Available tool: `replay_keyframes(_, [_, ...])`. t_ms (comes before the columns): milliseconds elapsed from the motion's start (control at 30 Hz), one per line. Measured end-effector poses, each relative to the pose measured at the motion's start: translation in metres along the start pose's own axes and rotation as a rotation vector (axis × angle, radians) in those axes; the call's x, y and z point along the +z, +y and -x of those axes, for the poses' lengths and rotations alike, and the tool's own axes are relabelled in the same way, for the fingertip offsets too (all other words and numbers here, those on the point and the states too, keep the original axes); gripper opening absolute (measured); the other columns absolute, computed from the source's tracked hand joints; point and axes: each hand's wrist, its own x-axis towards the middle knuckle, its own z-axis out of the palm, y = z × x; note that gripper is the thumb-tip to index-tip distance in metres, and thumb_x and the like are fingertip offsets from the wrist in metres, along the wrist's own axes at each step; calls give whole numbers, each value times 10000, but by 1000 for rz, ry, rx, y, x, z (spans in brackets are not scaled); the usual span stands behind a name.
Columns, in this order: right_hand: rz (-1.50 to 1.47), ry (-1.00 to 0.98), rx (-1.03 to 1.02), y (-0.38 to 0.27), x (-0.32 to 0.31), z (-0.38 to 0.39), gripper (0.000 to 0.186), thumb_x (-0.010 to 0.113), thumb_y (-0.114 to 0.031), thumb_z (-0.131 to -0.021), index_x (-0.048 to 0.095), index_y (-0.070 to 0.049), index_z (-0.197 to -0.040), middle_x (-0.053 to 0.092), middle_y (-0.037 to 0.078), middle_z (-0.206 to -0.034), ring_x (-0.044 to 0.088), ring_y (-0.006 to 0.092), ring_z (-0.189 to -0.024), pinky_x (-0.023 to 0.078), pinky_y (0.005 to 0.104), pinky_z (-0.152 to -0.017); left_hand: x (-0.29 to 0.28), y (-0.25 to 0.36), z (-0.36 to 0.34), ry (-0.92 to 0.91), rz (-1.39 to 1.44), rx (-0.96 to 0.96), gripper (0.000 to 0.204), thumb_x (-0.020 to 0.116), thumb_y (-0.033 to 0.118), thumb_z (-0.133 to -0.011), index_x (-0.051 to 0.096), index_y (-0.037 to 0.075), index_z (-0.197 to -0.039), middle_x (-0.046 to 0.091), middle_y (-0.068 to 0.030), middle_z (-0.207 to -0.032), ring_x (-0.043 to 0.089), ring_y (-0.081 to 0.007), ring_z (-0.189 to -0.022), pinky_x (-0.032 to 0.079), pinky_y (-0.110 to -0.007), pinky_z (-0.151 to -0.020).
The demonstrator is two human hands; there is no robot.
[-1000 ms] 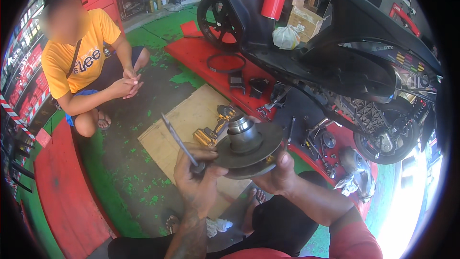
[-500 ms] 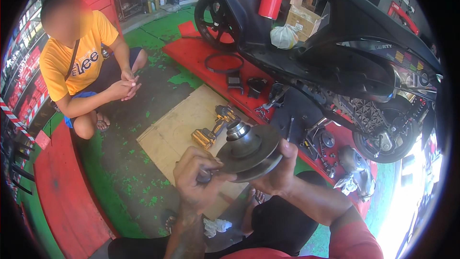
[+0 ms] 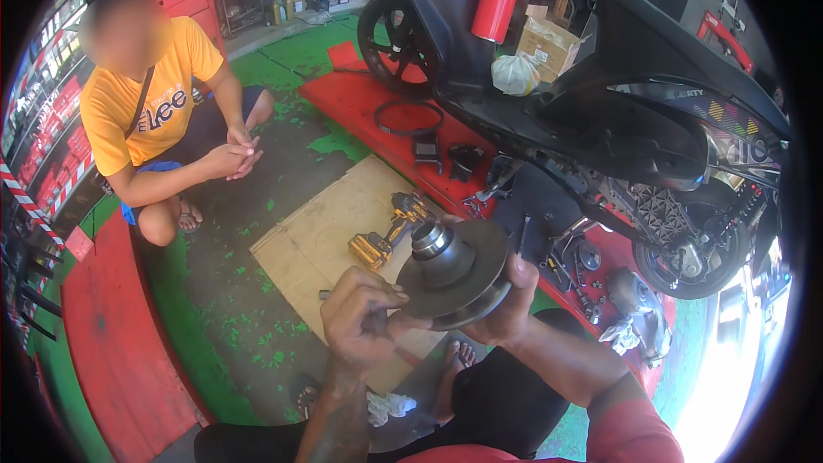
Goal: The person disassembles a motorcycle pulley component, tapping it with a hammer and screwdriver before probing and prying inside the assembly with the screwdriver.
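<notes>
A metal scooter drive pulley point(image 3: 467, 279), two round discs with a shiny collar on top, is held up over the cardboard. My right hand point(image 3: 506, 317) grips its rim from the right, the thumb on the upper disc's edge and the other fingers hidden beneath. Close against the pulley's left side is my left hand point(image 3: 360, 317), its fingers curled. From this fist pokes the end of a small grey cylindrical piece point(image 3: 324, 294); the rest of it is hidden. Beyond the pulley, a yellow and black cordless impact driver point(image 3: 390, 231) lies on the cardboard sheet point(image 3: 300, 240).
A black scooter point(image 3: 557, 129) stands on a red platform point(image 3: 360, 103) at the right, with a drive belt point(image 3: 408, 117), tools and removed parts beside it. A person in a yellow shirt point(image 3: 154, 94) squats at the left, hands together. A crumpled white cloth point(image 3: 390, 407) lies near my foot.
My left hand has turned, and the grey piece now sticks out on the far left side of its fingers. The pulley has tilted slightly and shifted a little right in view.
</notes>
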Motion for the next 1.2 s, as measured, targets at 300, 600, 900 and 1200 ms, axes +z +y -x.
replay_keyframes(300, [108, 47, -122, 4, 15, 5, 934, 642, -650, -819, 386, -107, -1535, 488, 181, -1470, 515, 348, -1308, 422, 523, -1079, 2, -4, 2, 62, 69, -63, 318, 905, -29, -620, 675, 6, -837, 632, -80, -844, 593, -167, -726, 457, -260, -640])
replay_keyframes(600, [-75, 17, 52, -3, 4, 3, 939, 752, -555, -801, 353, -164, -1555, 465, 163, -1499, 492, 360, -1354, 400, 530, -1113, 4, -5, 0, 59, 44, -59, 299, 885, -30, -625, 675, 2, -835, 638, -81, -858, 549, -141, -673, 431, -256, -606])
replay_keyframes(900, [188, -96, 8, 1, -3, 4, 806, 735, -418, -900, 379, -38, -1516, 538, 180, -1426, 536, 333, -1299, 417, 509, -1096, 9, 2, -3, 90, -62, -193, 265, 886, 88, -697, 653, 13, -798, 612, -90, -809, 615, -206, -767, 483, -315, -715])
replay_keyframes(1200, [-20, -56, 51, -7, -2, 2, 886, 789, -358, -825, 330, -212, -1568, 469, 134, -1512, 500, 321, -1367, 376, 532, -1149, 9, -7, -3, 40, -63, -68, 280, 892, 7, -643, 684, 13, -830, 628, -53, -792, 552, -146, -675, 413, -257, -602])
